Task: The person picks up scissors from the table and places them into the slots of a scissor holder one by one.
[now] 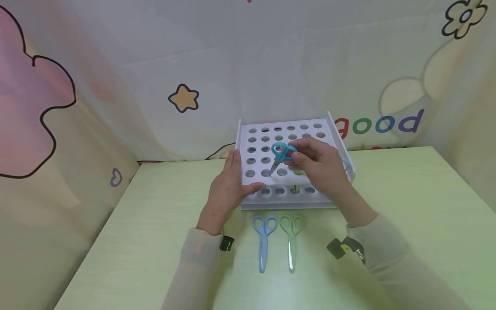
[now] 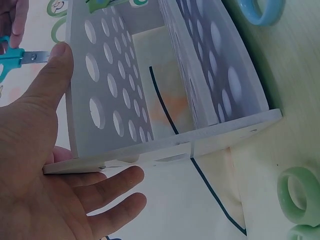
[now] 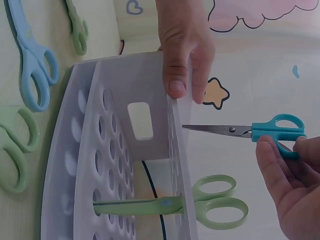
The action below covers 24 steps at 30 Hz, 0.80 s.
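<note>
While a pale cloth (image 1: 271,64) printed with flowers, a star and the word "good" hangs behind and beside it, a light green table (image 1: 116,258) carries everything. Near the cloth stands a white rack (image 1: 258,155) with side walls and two panels, one above the other, pierced by rows of round holes. The left hand (image 1: 228,183) holds its left front corner, thumb on the top panel's edge, fingers along the outer wall. The right hand (image 1: 323,163) pinches the teal scissors (image 3: 257,129) by the handles. Some green scissors (image 3: 165,205) hang through the rack, handles above the top panel, blades reaching a hole below. In front, blue scissors (image 1: 263,243) lie beside a second green pair (image 1: 292,241), with a third green pair (image 3: 76,22) on the other side, mostly hidden by the left arm in the head view. The teal pair's tip points down at the top panel near a front hole; I cannot tell whether it touches.
</note>
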Motion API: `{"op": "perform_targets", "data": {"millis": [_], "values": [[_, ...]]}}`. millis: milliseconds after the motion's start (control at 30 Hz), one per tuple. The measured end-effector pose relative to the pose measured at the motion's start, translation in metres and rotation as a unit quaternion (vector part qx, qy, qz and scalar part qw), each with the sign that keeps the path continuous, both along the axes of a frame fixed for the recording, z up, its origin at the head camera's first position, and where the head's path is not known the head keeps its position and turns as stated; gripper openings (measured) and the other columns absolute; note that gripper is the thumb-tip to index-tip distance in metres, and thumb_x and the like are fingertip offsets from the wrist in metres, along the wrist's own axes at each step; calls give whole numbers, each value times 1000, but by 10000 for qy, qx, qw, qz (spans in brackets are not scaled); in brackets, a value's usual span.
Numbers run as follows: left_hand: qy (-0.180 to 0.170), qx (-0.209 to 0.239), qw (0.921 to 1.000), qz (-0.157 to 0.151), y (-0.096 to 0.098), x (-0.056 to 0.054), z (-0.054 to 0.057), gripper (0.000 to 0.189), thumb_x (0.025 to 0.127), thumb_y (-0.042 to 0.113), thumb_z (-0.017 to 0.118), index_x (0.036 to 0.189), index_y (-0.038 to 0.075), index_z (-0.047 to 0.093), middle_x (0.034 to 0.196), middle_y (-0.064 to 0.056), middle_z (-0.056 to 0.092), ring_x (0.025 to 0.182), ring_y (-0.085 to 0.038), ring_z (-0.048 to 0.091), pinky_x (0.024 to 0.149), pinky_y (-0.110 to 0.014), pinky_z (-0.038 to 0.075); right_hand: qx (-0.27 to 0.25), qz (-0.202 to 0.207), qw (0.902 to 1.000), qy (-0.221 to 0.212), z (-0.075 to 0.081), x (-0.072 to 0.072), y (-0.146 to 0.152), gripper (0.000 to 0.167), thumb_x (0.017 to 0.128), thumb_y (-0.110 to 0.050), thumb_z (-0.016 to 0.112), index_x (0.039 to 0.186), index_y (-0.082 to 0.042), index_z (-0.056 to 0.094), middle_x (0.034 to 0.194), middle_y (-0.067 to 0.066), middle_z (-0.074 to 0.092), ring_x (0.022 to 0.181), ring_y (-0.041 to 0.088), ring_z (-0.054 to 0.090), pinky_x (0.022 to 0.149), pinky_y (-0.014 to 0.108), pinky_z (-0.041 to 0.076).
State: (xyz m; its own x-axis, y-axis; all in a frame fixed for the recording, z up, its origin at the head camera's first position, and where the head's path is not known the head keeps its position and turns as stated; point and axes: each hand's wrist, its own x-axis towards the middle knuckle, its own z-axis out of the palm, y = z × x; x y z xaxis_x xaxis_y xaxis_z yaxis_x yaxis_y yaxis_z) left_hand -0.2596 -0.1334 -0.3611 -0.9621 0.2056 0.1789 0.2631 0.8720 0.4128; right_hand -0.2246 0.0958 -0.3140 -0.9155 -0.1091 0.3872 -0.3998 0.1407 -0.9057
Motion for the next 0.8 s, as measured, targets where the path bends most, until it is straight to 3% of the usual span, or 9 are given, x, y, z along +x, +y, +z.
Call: {"op": "perform_targets", "data": {"millis": [133, 233, 433, 600, 700, 800], "values": [[-24, -7, 10000, 9, 0, 0, 1, 121, 78, 56, 82, 161, 4, 11, 161, -11, 25, 93, -24, 56, 69, -32, 48, 389, -198, 9990, 53, -1, 0, -3, 21, 99, 4, 60, 119, 7, 64, 110, 21, 71, 86, 29, 73, 74, 28, 56], [-13, 2, 10000, -6, 0, 1, 1, 121, 78, 56, 81, 161, 4, 11, 161, -11, 25, 92, -24, 56, 68, -32, 48, 579, -284, 9979, -20, -3, 1, -5, 21, 100, 2, 60, 121, 3, 65, 110, 18, 72, 76, 31, 71, 69, 27, 57], [14, 42, 10000, -19, -1, 1, 0, 121, 78, 56, 82, 161, 4, 11, 160, -11, 25, 92, -24, 56, 68, -32, 48, 851, -410, 9955, 104, -8, 0, -8, 26, 100, -1, 62, 125, -4, 69, 110, 13, 70, 48, 24, 59, 49, 26, 48], [40, 43, 10000, -11, -1, 0, 0, 121, 78, 55, 82, 161, 4, 12, 163, -11, 23, 95, -25, 56, 70, -32, 49, 1224, -537, 9897, 504, -11, -1, -11, 30, 99, -3, 64, 127, -9, 71, 111, 10, 72, 41, 23, 53, 45, 26, 42], [21, 64, 10000, 3, 0, 0, 0, 121, 78, 55, 83, 161, 4, 12, 163, -11, 22, 97, -25, 56, 71, -33, 49, 1454, -665, 9846, 713, -12, -2, -13, 29, 97, -4, 67, 126, -8, 72, 114, 9, 73, 63, 22, 67, 58, 23, 49], [-30, 68, 10000, 7, 0, 0, 0, 121, 78, 56, 82, 161, 3, 12, 165, -12, 19, 99, -26, 56, 73, -34, 50, 1556, -717, 9826, 724, -14, -2, -15, 29, 97, -3, 68, 125, -5, 72, 116, 11, 73, 100, 25, 69, 79, 26, 53]]}}
